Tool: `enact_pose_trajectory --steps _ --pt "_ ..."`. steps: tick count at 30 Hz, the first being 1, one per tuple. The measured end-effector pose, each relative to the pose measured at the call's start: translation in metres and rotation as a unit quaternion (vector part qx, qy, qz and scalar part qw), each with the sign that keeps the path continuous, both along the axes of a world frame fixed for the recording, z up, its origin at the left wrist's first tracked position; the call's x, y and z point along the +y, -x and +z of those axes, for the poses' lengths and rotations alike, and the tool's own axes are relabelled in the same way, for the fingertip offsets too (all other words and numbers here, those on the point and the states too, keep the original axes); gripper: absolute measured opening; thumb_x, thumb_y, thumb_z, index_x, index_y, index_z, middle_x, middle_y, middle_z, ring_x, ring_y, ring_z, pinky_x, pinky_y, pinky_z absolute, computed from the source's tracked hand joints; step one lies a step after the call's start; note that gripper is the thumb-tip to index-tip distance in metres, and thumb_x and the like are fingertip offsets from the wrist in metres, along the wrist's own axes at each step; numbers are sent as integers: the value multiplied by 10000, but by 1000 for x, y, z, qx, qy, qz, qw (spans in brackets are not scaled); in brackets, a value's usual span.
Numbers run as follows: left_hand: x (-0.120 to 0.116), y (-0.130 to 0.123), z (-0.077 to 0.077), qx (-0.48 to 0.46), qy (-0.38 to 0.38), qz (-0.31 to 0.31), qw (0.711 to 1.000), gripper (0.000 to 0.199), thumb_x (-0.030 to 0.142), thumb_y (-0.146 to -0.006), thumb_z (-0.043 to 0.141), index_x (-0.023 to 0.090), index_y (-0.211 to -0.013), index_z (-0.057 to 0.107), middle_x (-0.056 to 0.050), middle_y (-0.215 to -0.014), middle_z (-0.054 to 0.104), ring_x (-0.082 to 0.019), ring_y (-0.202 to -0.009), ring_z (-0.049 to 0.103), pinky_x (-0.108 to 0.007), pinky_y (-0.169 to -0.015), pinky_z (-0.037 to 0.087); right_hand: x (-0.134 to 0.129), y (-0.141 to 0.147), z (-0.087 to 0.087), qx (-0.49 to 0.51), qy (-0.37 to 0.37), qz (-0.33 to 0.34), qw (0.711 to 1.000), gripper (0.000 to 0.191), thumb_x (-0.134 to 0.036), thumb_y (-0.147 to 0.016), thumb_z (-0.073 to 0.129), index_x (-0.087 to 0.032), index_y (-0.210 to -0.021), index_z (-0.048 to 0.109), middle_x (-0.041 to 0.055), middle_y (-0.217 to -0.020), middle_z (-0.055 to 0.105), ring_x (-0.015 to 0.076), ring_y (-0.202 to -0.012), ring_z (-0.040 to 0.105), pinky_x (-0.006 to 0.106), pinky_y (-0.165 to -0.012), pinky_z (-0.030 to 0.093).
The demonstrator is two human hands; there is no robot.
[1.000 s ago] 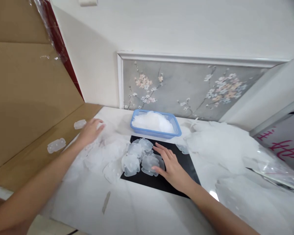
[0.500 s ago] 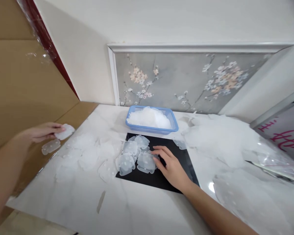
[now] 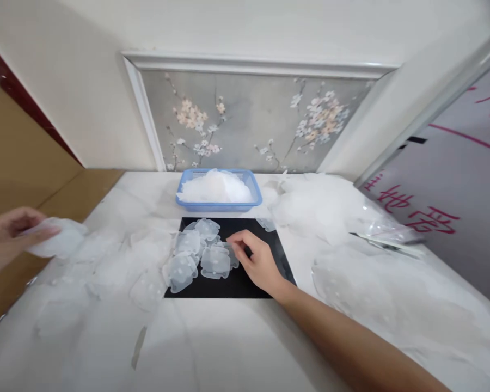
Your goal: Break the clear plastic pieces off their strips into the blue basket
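Observation:
At the far left, my left hand pinches a small bunch of thin, translucent plastic pieces over the table's left edge. My right hand is over a black mat, thumb and forefinger pinched on the edge of a translucent plastic piece seen nearly edge-on. Just left of those fingertips lies a loose heap of similar clear pieces with scalloped outlines and small dots. Another clear piece rests at the mat's upper right corner.
A blue basket filled with white translucent pieces stands behind the mat. Loose pieces spread over the table to the left. Larger piles and plastic bags lie to the right. Cardboard borders the left side.
The view has turned right. My right hand's fingers have closed from a spread pose into a pinch. A piece hanging below my left hand no longer shows; the bunch is now over the table edge.

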State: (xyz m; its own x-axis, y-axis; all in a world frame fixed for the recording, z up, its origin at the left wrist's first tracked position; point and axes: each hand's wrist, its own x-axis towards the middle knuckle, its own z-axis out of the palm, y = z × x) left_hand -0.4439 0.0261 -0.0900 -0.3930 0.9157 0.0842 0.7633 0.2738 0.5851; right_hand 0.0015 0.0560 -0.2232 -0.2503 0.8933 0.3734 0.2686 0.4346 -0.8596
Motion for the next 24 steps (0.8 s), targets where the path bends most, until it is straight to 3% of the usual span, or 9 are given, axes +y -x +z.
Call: enact_pose_trajectory --steps 2,5,7,9,12,17,20,24 --pt "9 -70 -5 -51 -9 -68 996 410 608 -685 710 231 -806 606 85 -775 647 -155 -724 561 -263 -651 426 -1 3 2 60 44 11 997 199 -359 -976 484 -233 -962 638 42 -865 709 177 -692 655 325 -662 530" --pt "19 -181 -30 -116 20 -255 960 331 522 -694 714 217 -653 594 43 -653 583 -159 -664 522 -274 -623 411 -4 7 6 129 107 71 983 249 -428 -939 558 -236 -1088 616 33 -926 708 155 -677 635 299 -627 518" --pt "28 -237 -51 -151 34 -303 940 352 515 -717 699 216 -593 558 42 -593 529 -145 -593 481 -268 -563 379 -5 7 8 132 138 87 978 257 -426 -869 656 -238 -1042 626 7 -870 680 148 -672 604 284 -611 501" --pt "39 -269 -70 -204 35 -313 927 408 518 -768 655 216 -548 492 47 -536 440 -131 -529 406 -263 -500 307 -3 2 9 134 167 71 974 219 -418 -816 711 -229 -866 613 -33 -719 609 138 -619 556 272 -587 479" --pt "56 -282 -87 -257 32 -300 918 435 556 -797 609 218 -568 455 46 -535 428 -127 -499 411 -256 -470 302 10 -15 9 164 212 38 963 290 -445 -812 708 -223 -731 539 -57 -615 558 126 -567 534 270 -596 477" --pt "72 -268 -103 -331 24 -265 905 368 460 -643 775 215 -780 537 27 -760 568 -151 -610 576 -262 -532 428 31 -47 0 273 308 47 910 348 -461 -722 814 -214 -852 605 -43 -676 655 135 -638 622 294 -707 523" --pt "73 -261 -107 -374 23 -228 899 365 411 -646 789 220 -882 587 26 -848 573 -153 -621 619 -272 -547 451 34 -55 -5 336 349 85 871 383 -424 -690 851 -214 -934 644 -16 -776 704 159 -695 669 328 -735 550" --pt "72 -262 -105 -388 41 -208 897 312 353 -634 808 218 -868 653 6 -867 628 -155 -610 621 -273 -539 436 32 -60 -6 364 370 108 848 323 -305 -715 808 -216 -1003 691 7 -861 730 171 -737 686 335 -739 554"
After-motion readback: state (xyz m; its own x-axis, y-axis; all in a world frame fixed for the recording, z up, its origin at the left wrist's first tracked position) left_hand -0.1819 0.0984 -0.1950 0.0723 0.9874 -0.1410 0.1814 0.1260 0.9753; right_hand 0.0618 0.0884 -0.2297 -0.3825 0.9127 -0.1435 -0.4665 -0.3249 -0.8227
